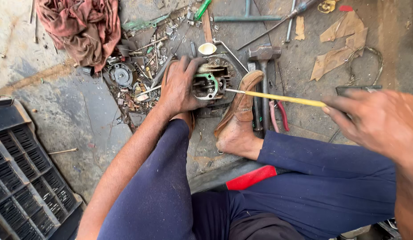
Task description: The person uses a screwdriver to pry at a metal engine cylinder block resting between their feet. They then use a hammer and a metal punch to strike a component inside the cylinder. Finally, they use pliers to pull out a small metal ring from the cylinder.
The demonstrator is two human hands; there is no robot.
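Gripping a small engine block (211, 82) on the greasy floor, the left hand (180, 86) lies spread over its left side, fingers wrapped around the casing, just above the centre of the view at about twelve o'clock. A green gasket (205, 84) shows on the block's open face. The right hand (377, 120), at three o'clock, is closed around the yellow handle of a long screwdriver (282, 98), whose thin metal tip reaches leftward and touches the block beside the gasket. The person's foot in a brown shoe (240, 109) rests just right of the block, under the screwdriver's shaft. A hammer (263, 55) lies at one o'clock, just beyond the shoe, and red-handled pliers (278, 115) lie beside the shoe toward three o'clock. A reddish rag (82, 26) is heaped at eleven o'clock, with small metal parts scattered between it and the block. A black plastic grille (24, 178) sits at eight o'clock, well apart from both hands.
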